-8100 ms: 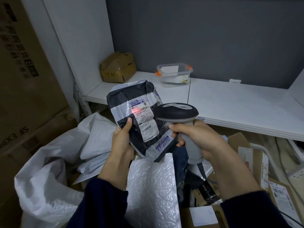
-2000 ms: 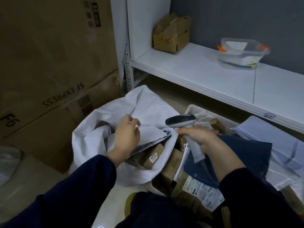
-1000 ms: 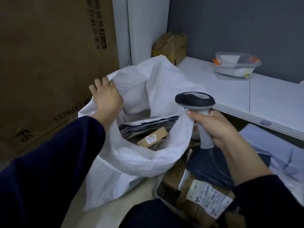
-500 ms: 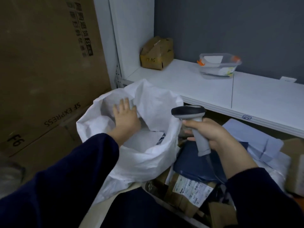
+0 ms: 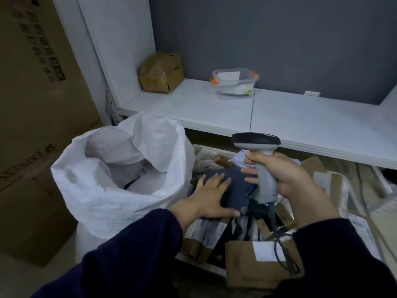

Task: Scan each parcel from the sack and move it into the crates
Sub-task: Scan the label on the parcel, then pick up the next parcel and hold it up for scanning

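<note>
Where the cartons stack at far left: tall brown cartons [image 5: 32, 104], one printed SF EXPRESS, wall off that side; a strip of pale floor [image 5: 19, 276] lies at their foot.
Sack: the white woven sack [image 5: 96, 201] stands just right of the cartons with its mouth gaping upward and pale mailers [image 5: 133, 166] showing inside. Its right wall presses against the parcel heap.
Left arm: my dark-sleeved forearm crosses in front of the sack, reaching forward and right.
Left hand: my left hand [image 5: 211, 196] lies palm down on the dark blue parcel [image 5: 238, 190], fingers straight and spread, thumb along the near edge, gripping nothing.
Dark blue parcel: it lies outside the sack, on top of the heap of boxes and labelled mailers [image 5: 206, 235] just right of it, with its right end beside the scanner's handle.
Scanner: the grey scanner [image 5: 263, 168] is upright, its dark head level with the shelf edge; its cable [image 5: 279, 241] trails down over a brown box [image 5: 247, 267].
Right hand: my right hand [image 5: 283, 177] wraps the handle, fingers curled round its front.
Shelf: the white shelf [image 5: 311, 119] runs behind, its front lip just past the scanner head. A crumpled carton [image 5: 161, 76] and a clear tub [image 5: 235, 82] sit at the rear left, with bare board to the right.
</note>
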